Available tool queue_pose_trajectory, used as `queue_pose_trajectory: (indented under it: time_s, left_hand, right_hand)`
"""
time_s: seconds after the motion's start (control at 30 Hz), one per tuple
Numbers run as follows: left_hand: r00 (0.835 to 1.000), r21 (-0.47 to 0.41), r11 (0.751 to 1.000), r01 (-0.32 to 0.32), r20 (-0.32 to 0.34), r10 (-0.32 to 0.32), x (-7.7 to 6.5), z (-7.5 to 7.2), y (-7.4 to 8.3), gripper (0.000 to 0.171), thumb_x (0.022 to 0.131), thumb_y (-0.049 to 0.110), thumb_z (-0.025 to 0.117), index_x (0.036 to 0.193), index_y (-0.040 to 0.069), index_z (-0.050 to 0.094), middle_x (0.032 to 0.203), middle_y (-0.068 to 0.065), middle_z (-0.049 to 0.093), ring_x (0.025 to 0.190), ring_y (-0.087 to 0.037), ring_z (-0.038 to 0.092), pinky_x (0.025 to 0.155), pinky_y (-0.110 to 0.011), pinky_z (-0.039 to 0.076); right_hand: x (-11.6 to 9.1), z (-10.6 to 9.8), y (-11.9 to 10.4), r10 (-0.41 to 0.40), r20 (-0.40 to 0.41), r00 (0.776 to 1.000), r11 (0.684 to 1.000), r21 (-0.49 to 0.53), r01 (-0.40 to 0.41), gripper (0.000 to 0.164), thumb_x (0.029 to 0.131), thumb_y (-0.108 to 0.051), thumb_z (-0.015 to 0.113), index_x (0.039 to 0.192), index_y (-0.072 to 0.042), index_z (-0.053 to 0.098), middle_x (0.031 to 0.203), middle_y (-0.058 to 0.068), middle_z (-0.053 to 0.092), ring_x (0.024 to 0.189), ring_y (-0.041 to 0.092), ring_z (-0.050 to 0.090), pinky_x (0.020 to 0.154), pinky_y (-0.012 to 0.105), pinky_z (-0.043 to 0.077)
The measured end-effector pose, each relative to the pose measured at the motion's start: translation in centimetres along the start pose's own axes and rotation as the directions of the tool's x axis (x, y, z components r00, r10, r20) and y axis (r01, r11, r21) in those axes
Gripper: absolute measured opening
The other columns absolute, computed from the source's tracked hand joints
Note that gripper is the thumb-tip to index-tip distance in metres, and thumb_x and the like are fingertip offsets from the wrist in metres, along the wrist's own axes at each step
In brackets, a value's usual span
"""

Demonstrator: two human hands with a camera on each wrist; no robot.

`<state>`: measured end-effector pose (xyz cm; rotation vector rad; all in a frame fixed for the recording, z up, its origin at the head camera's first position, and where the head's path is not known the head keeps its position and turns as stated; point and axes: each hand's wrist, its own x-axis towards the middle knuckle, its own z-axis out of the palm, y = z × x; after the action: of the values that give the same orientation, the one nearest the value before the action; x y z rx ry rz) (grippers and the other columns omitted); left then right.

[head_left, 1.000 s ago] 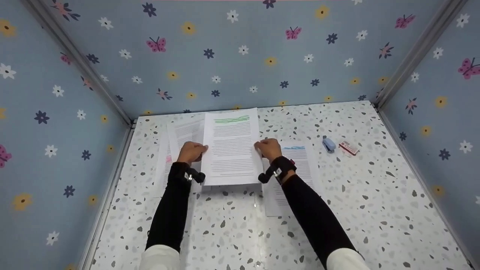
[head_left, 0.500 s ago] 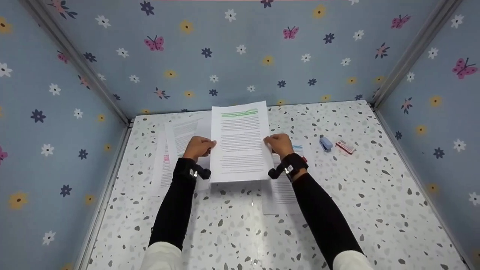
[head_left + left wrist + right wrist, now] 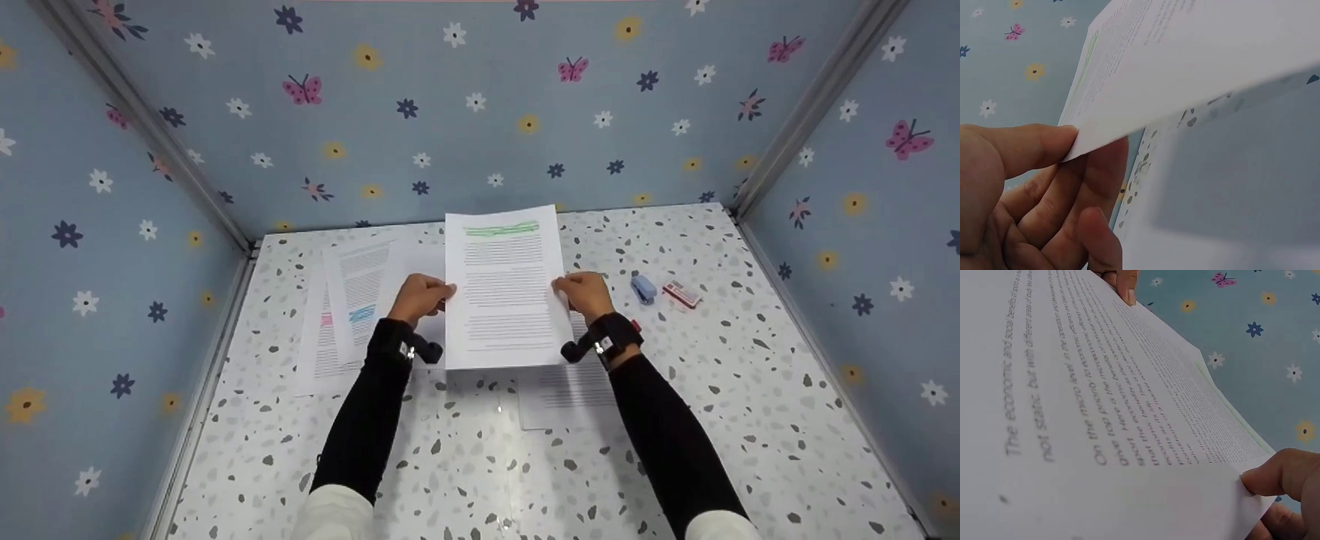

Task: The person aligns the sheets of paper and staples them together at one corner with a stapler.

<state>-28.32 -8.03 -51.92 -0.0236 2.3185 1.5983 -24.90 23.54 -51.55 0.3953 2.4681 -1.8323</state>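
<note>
Hands are being kept clamped on the printed sheet with the green-highlighted heading (image 3: 504, 289): the left hand (image 3: 421, 297) is pinching its left edge, thumb on top and fingers curled beneath, as is being shown in the left wrist view, and the right hand (image 3: 585, 294) is pinching the right edge the same way. The sheet is being held upright and clear of the speckled tabletop (image 3: 465, 465), its lower edge hanging just above the surface. Compared with a second ago, it is being carried to the right and a little higher, so the page with the blue mark (image 3: 358, 296) on the left stack is now being uncovered, while the loose page (image 3: 566, 397) under the right wrist is being hidden more. Beyond the right hand, a small blue stapler (image 3: 643, 289) and a pink staple box (image 3: 682, 295) are being left untouched.
</note>
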Motion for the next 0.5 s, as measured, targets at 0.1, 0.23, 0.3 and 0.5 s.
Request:
queue_pose_trajectory:
  time_s: [0.1,0.23,0.3,0.5]
  left_hand:
    - [1.0,0.0,1.0,0.016,0.004,-0.016,0.1,1.2,0.1,0.022,0.099,0.023,0.067,0.103,0.003,0.077,0.09,-0.009,0.073,0.077,-0.018,0.068,0.078,-0.039,0.052]
    - [1.0,-0.014,1.0,-0.004,0.014,0.004,0.1,2.8,0.4,0.022,0.099,0.021,0.068,0.102,0.002,0.077,0.087,-0.009,0.074,0.074,-0.018,0.069,0.069,-0.034,0.05]
    - [1.0,-0.014,1.0,-0.013,0.016,0.013,0.2,3.6,0.6,0.021,0.098,0.021,0.069,0.101,0.002,0.077,0.085,-0.009,0.074,0.072,-0.018,0.069,0.065,-0.03,0.048]
    - [0.999,-0.011,1.0,-0.013,0.039,0.013,0.2,6.1,0.4,0.02,0.097,0.02,0.071,0.101,0.001,0.077,0.086,-0.01,0.073,0.07,-0.017,0.068,0.065,-0.03,0.052]
  right_hand:
    - [-0.3,-0.9,0.7,0.018,-0.001,1.0,1.0,-0.012,-0.018,0.025,0.094,-0.018,0.069,0.071,-0.006,0.07,0.056,-0.005,0.049,0.054,0.011,0.049,0.061,0.026,0.049]
    - [-0.6,-2.2,1.5,0.031,-0.022,0.999,0.999,-0.009,-0.031,0.023,0.093,-0.016,0.069,0.074,-0.004,0.071,0.06,-0.006,0.054,0.057,0.011,0.051,0.062,0.026,0.049]
    - [-0.7,-2.9,2.0,0.035,-0.03,0.999,0.999,-0.006,-0.035,0.027,0.093,-0.016,0.068,0.068,-0.005,0.065,0.055,-0.007,0.047,0.053,0.01,0.046,0.059,0.026,0.046]
    - [-1.0,-4.9,3.5,0.046,-0.039,0.998,0.998,-0.047,-0.048,0.029,0.095,-0.018,0.067,0.069,-0.006,0.066,0.053,-0.007,0.044,0.053,0.011,0.045,0.059,0.026,0.045]
